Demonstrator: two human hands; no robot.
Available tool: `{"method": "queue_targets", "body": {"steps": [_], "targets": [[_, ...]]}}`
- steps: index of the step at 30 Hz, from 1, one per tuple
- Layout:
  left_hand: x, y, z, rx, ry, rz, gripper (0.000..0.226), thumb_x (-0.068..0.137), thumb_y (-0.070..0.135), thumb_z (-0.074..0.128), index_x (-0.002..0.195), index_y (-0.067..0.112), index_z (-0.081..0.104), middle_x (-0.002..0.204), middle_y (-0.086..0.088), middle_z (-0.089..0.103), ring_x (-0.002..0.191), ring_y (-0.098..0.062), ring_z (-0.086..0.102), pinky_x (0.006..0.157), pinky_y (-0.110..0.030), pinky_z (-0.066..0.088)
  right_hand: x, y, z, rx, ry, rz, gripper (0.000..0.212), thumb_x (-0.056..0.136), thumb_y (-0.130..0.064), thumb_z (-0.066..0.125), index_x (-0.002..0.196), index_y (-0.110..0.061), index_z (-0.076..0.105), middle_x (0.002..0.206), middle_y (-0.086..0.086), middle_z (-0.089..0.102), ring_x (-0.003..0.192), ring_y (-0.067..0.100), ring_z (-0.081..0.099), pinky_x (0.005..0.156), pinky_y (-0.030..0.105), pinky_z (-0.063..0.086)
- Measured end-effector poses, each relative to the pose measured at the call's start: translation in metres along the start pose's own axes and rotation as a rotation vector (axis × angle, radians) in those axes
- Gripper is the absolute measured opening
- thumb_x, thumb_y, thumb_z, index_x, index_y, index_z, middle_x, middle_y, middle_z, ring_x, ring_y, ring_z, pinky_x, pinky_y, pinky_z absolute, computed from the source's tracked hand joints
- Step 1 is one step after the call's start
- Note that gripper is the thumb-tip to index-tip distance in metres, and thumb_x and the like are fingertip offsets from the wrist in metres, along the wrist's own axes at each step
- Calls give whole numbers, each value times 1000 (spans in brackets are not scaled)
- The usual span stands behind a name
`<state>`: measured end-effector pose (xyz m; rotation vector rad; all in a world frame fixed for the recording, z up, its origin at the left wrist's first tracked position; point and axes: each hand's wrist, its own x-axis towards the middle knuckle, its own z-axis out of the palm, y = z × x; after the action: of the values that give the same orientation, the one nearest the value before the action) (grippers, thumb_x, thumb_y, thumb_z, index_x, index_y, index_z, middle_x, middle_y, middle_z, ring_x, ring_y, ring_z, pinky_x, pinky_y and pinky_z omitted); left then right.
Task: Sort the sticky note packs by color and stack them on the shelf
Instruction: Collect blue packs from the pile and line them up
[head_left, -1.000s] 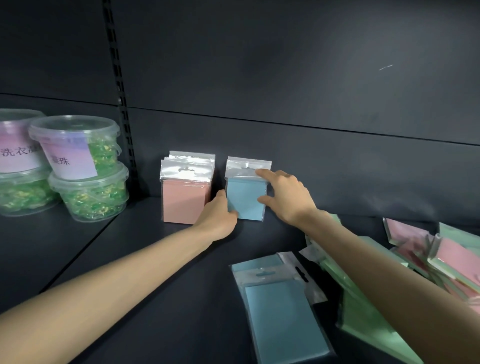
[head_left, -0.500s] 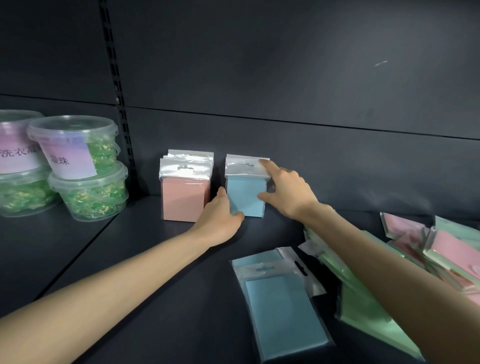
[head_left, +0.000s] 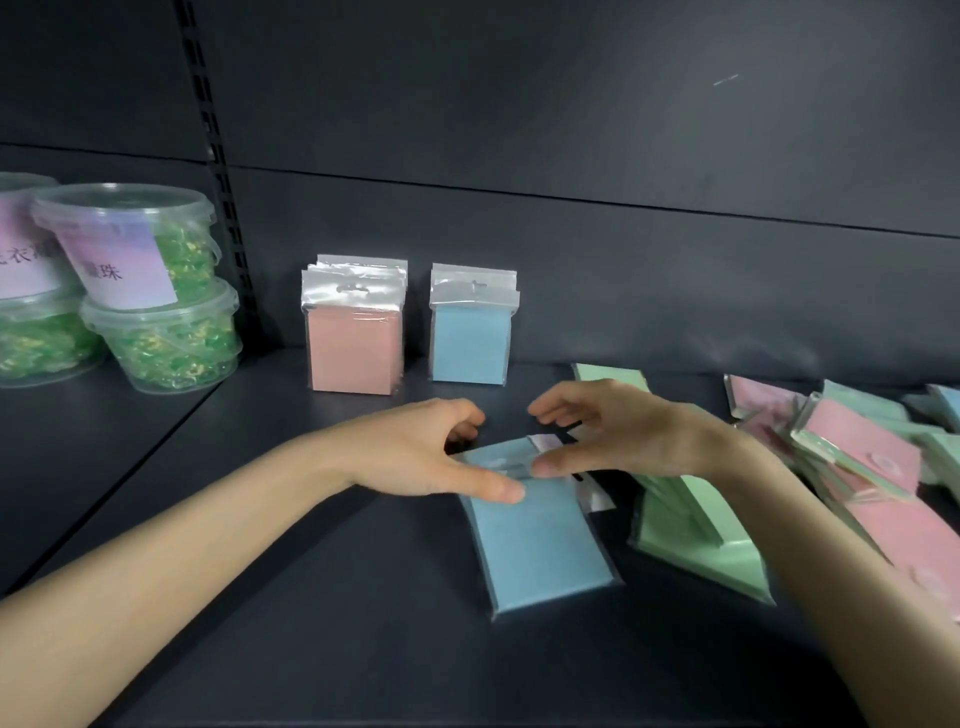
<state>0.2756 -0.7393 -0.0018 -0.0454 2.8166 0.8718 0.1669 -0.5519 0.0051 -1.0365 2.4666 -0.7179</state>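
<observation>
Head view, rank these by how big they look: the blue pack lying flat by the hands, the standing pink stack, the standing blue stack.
1. Flat blue pack, though nearness to the camera inflates it.
2. Pink stack.
3. Blue stack, only slightly smaller than the pink.

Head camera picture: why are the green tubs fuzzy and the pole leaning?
In the head view, the wide-angle lens tilts the slotted upright and softens the edges, so the tubs blur; in the same view the plastic tops of the pink packs and blue packs catch pale glare.
</observation>
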Motion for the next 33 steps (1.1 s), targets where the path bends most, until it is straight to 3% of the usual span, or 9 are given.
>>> {"method": "queue_targets", "body": {"steps": [3,6,9,11,13,16,21,27,33], "targets": [[-1,5,3,45,-12,-9,97,65,54,78,144,20,32,138,11,44,119,-3,46,101,-20,38,-11,-4,1,-88,-100,13,66,63,-49,81,121,-39,52,115,-25,54,116,2,51,93,19,39],[1,4,5,-36,7,-75,89,58,49,85,133,21,46,120,12,56,105,-4,55,94,-24,46,-16,-7,4,-156,-104,1,60,62,-52,80,115,-43,53,113,-27,53,114,4,50,97,25,40],[0,-1,4,-195,26,-109,58,53,40,88,104,23,66,102,7,68,95,-7,62,92,-27,48,-16,-7,7,-114,-80,-45,60,64,-50,79,117,-45,53,118,-27,53,115,-2,46,99,20,35],[-1,-4,3,-272,33,-115,54,46,41,87,94,22,69,95,2,69,92,-11,62,87,-27,46,-17,-9,9,-65,-61,-63,61,66,-45,80,120,-43,52,118,-25,52,112,-5,46,92,14,36],[-4,-7,4,-385,56,-89,65,42,40,86,97,12,66,88,-2,63,86,-14,58,80,-30,41,-15,-9,13,-15,6,-90,68,67,-41,81,126,-38,48,118,-21,53,110,-4,48,90,13,38],[-6,-11,6,-650,192,-5,60,59,18,88,108,4,56,97,-4,63,90,-12,60,84,-28,44,-8,-8,18,144,196,-115,76,69,-35,81,133,-26,41,123,-10,54,105,8,56,92,25,47],[-5,-6,9,-726,460,116,46,68,6,80,104,9,52,91,8,73,88,-9,69,77,-24,55,-6,-10,19,374,231,-148,61,73,-15,79,122,-23,44,90,2,67,61,10,57,70,31,51],[-6,-8,9,-737,439,177,45,76,5,74,115,16,56,101,10,71,92,-5,67,72,-13,50,-1,-6,23,357,309,-121,68,71,-9,78,127,-23,42,84,11,69,66,26,59,78,44,53],[-7,-13,5,-702,484,176,54,72,8,79,119,26,58,106,17,69,96,3,64,73,-9,49,1,-3,24,247,414,-87,45,68,-18,81,104,-17,54,72,-1,70,62,10,61,67,30,53]]}}
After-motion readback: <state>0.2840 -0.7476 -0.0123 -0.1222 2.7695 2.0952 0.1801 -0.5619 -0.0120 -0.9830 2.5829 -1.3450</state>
